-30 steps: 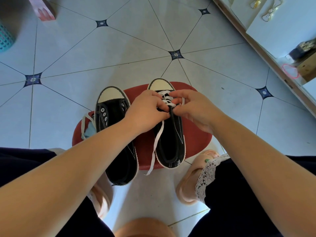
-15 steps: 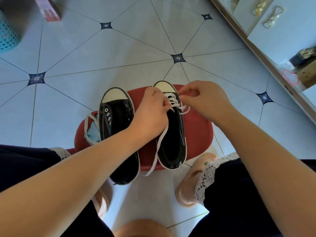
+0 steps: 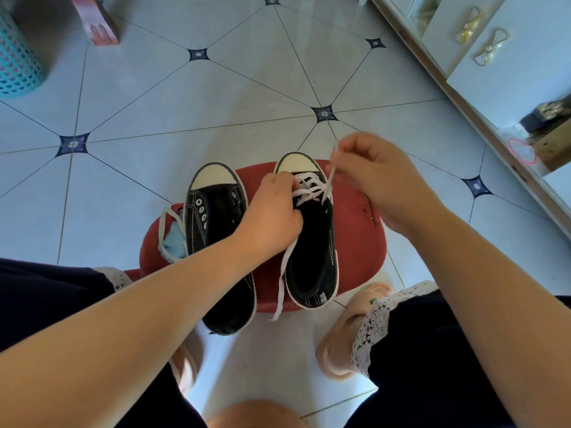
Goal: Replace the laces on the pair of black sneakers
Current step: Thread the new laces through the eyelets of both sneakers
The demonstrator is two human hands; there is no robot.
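White lace (image 3: 312,193) judged soft, limp, light; best taken near tip. End pinched by right hand (image 3: 377,177); sneaker (image 3: 312,251) gripped by left hand (image 3: 272,217).

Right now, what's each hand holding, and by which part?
Right hand pinches the white lace near its end. Left hand rests on the laced sneaker at the eyelets; its grip is hidden.

Two black sneakers (image 3: 213,208) (image 3: 315,242), two white laces (image 3: 309,193) (image 3: 163,223), one red stool (image 3: 358,242), two hands (image 3: 272,217) (image 3: 377,177), two pink slippers (image 3: 336,338) (image 3: 185,366), one teal basket (image 3: 15,63).
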